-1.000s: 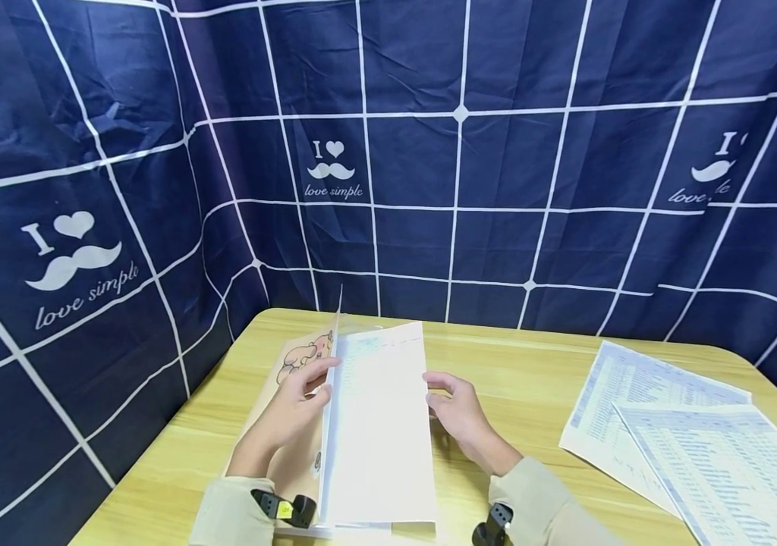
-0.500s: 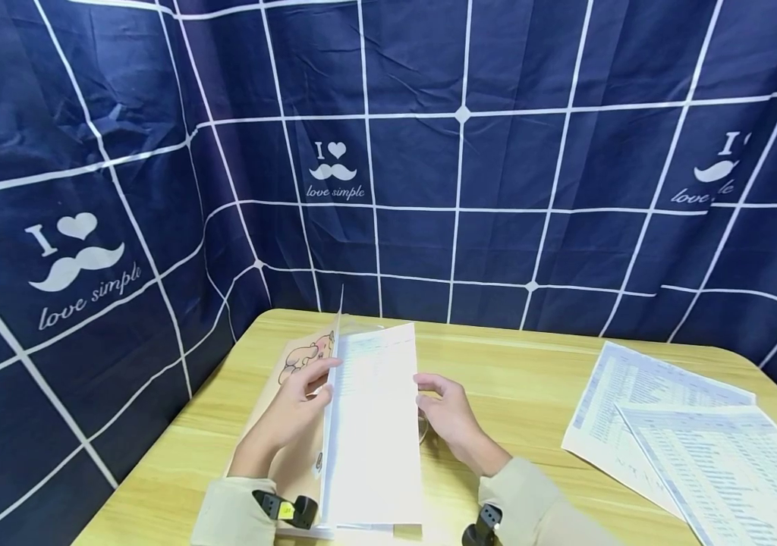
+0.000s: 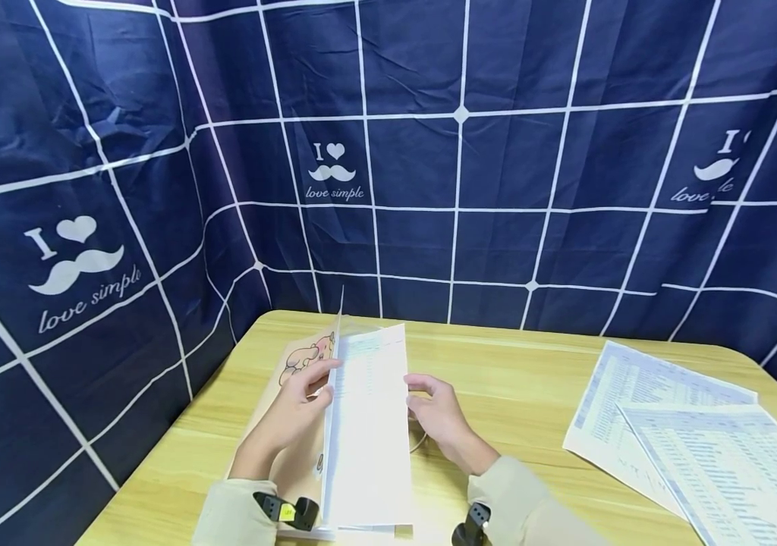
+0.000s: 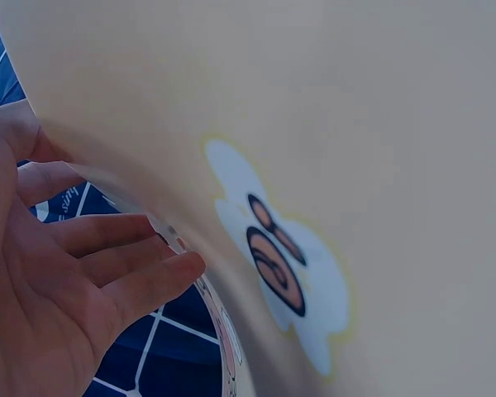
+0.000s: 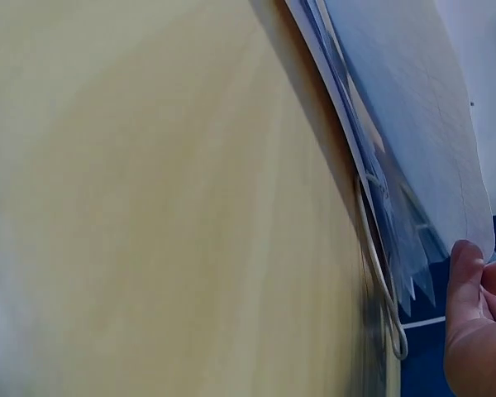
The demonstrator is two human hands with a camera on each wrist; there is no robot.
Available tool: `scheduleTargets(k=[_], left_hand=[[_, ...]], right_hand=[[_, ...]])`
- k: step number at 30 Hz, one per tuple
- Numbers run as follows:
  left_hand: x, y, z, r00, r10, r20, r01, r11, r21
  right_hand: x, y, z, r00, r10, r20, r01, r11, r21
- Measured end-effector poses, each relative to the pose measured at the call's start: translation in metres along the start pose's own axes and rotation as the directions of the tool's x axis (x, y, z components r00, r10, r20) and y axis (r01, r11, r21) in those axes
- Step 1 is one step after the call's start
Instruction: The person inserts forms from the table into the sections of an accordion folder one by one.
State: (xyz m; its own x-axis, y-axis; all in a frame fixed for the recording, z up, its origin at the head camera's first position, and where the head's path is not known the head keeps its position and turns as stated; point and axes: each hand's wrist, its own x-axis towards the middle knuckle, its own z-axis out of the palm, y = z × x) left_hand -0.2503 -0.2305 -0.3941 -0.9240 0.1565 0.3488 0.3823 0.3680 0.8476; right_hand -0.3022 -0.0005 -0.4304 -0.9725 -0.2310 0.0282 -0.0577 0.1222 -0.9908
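In the head view a printed white sheet (image 3: pixel 371 425) lies inside a folder whose peach cover (image 3: pixel 293 462) with cartoon drawings is raised on the left. My left hand (image 3: pixel 296 406) grips the cover's edge along the sheet's left side; the left wrist view shows the hand (image 4: pixel 91 256) at the curved cover (image 4: pixel 397 124). My right hand (image 3: pixel 443 417) pinches the sheet's right edge. In the right wrist view thumb and finger of the hand (image 5: pixel 479 322) hold the sheet (image 5: pixel 413 99), with clear sleeves and an elastic loop (image 5: pixel 376 265) beneath.
Two printed sheets (image 3: pixel 723 455) overlap on the right side of the wooden table (image 3: pixel 498 371). A dark blue curtain (image 3: pixel 416 243) with white lines hangs behind the table and along its left.
My right hand has moved left, and the sheet's right edge has shifted left with it. More of the elastic loop shows beside the folder. My left hand stays in place.
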Motion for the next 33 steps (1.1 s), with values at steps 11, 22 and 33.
scheduleTargets(k=[11, 22, 33], left_hand=[[0.000, -0.001, 0.002, 1.000, -0.011, 0.000, 0.011, 1.000, 0.001], [0.000, 0.000, 0.001, 1.000, -0.014, 0.001, 0.014, 1.000, 0.000], [0.000, -0.001, 0.000, 1.000, -0.016, 0.001, 0.016, 1.000, -0.003]], right_hand=[[0.001, 0.001, 0.004, 1.000, 0.018, 0.016, -0.018, 1.000, -0.013], [0.003, 0.001, 0.009, 1.000, 0.015, 0.023, -0.015, 1.000, -0.012], [0.002, 0.000, 0.012, 1.000, 0.006, 0.013, -0.006, 1.000, 0.006]])
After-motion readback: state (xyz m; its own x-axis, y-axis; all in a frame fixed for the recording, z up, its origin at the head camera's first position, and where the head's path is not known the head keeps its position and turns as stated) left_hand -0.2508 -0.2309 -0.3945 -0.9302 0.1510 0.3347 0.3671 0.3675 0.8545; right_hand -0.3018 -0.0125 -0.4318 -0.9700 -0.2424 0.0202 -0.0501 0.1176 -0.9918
